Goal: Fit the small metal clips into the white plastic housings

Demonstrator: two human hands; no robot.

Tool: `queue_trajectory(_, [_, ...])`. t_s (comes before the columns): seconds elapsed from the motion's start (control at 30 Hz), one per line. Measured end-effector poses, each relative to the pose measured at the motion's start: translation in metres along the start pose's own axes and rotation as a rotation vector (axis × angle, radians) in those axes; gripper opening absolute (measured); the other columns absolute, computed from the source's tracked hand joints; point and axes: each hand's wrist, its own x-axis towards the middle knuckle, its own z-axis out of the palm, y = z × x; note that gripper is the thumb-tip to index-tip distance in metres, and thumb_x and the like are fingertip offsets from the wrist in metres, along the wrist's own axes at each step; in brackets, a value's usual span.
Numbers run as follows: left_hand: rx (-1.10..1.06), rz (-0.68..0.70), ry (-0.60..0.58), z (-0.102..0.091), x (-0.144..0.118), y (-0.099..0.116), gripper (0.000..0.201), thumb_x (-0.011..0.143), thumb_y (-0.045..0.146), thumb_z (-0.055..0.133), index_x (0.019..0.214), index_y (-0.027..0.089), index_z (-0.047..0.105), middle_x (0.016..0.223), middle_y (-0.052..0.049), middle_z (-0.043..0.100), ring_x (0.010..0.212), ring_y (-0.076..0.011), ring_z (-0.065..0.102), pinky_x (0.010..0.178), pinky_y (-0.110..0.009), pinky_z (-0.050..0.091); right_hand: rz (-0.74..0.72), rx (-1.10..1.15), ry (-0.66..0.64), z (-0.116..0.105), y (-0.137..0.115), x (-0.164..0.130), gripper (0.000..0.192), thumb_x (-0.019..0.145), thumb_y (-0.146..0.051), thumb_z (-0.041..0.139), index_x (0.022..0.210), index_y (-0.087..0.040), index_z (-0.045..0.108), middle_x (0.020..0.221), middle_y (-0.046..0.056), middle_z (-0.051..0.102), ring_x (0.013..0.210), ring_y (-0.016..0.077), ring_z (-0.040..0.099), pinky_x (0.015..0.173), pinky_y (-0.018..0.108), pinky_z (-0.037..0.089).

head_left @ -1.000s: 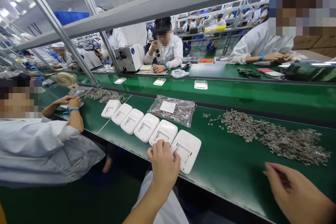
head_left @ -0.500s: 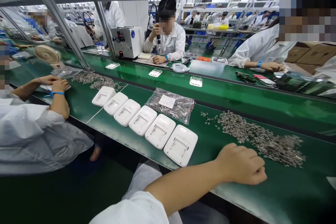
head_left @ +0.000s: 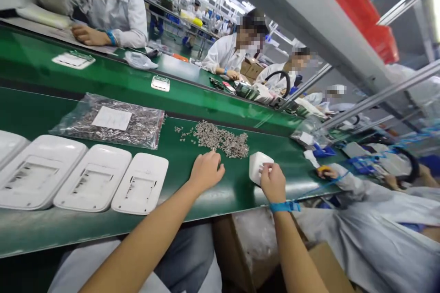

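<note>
- left hand [head_left: 206, 170] curled loosely at the metal parts pile [head_left: 220, 138], pinch unclear
- right hand [head_left: 272, 183] gripping white housing [head_left: 258, 166] on the green table [head_left: 192, 192]

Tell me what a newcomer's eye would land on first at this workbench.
Most striking is the heap of small metal parts in the middle of the green bench, with the left hand resting at its near edge. Just right of it, the right hand touches a white case set apart from the rest. At the left, a row of white cases lies along the near edge, with a clear bag of parts behind them.
</note>
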Motion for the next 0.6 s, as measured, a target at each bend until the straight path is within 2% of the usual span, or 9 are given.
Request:
queue_trajectory(0.1, [0.031, -0.002, -0.009, -0.002, -0.002, 0.004, 0.008, 0.089, 0.028, 0.056, 0.086, 0.021, 0.053, 0.091, -0.001, 0.060, 0.084, -0.0186, 0.056, 0.073, -0.033, 0.040, 0.079, 0.297, -0.126, -0.007, -0.026, -0.014, 0.029, 0.097, -0.042, 0.038, 0.097, -0.018, 0.055, 0.093, 0.010, 0.070, 0.075, 0.0199, 0.069, 0.070, 0.031, 0.050])
queue_trajectory(0.2, [0.025, -0.024, -0.011, -0.004, -0.002, 0.005, 0.014, 0.085, 0.031, 0.062, 0.090, 0.021, 0.054, 0.096, -0.002, 0.060, 0.092, -0.0198, 0.054, 0.077, -0.033, 0.042, 0.096, 0.447, -0.181, -0.024, -0.048, -0.009, 0.028, 0.094, -0.046, 0.049, 0.095, -0.019, 0.058, 0.084, 0.008, 0.069, 0.070, 0.0206, 0.067, 0.066, 0.032, 0.049])
queue_trajectory(0.3, [0.020, -0.007, 0.000, -0.004, -0.001, 0.003, 0.017, 0.080, 0.026, 0.066, 0.094, 0.021, 0.058, 0.102, -0.003, 0.060, 0.098, -0.0211, 0.052, 0.083, -0.034, 0.044, -0.079, 0.408, -0.270, -0.033, -0.060, 0.000, 0.022, 0.092, -0.040, 0.052, 0.090, -0.020, 0.061, 0.081, 0.007, 0.068, 0.069, 0.0201, 0.065, 0.067, 0.032, 0.049])
queue_trajectory(0.43, [-0.021, 0.032, -0.028, -0.003, 0.000, 0.000, 0.010, 0.080, 0.019, 0.063, 0.089, 0.022, 0.064, 0.100, -0.003, 0.063, 0.101, -0.0221, 0.050, 0.085, -0.035, 0.045, -0.342, 0.297, -0.421, -0.026, -0.074, 0.000, 0.016, 0.091, -0.029, 0.048, 0.084, -0.020, 0.061, 0.083, 0.008, 0.066, 0.075, 0.0207, 0.062, 0.069, 0.033, 0.048])
queue_trajectory(0.53, [-0.088, 0.023, -0.035, -0.004, 0.002, -0.002, 0.006, 0.080, 0.018, 0.062, 0.081, 0.022, 0.066, 0.098, -0.003, 0.065, 0.099, -0.0214, 0.049, 0.084, -0.033, 0.046, -0.419, 0.236, -0.475, -0.020, -0.085, -0.008, 0.017, 0.092, -0.025, 0.046, 0.082, -0.020, 0.059, 0.083, 0.007, 0.063, 0.076, 0.0206, 0.059, 0.070, 0.034, 0.047])
queue_trajectory(0.6, [-0.117, 0.022, -0.042, -0.005, 0.002, -0.003, 0.006, 0.079, 0.018, 0.063, 0.076, 0.022, 0.065, 0.097, -0.002, 0.066, 0.098, -0.0210, 0.050, 0.083, -0.033, 0.046, -0.464, 0.215, -0.483, -0.017, -0.090, -0.013, 0.015, 0.091, -0.022, 0.047, 0.082, -0.019, 0.058, 0.089, 0.009, 0.062, 0.084, 0.0224, 0.058, 0.078, 0.037, 0.048])
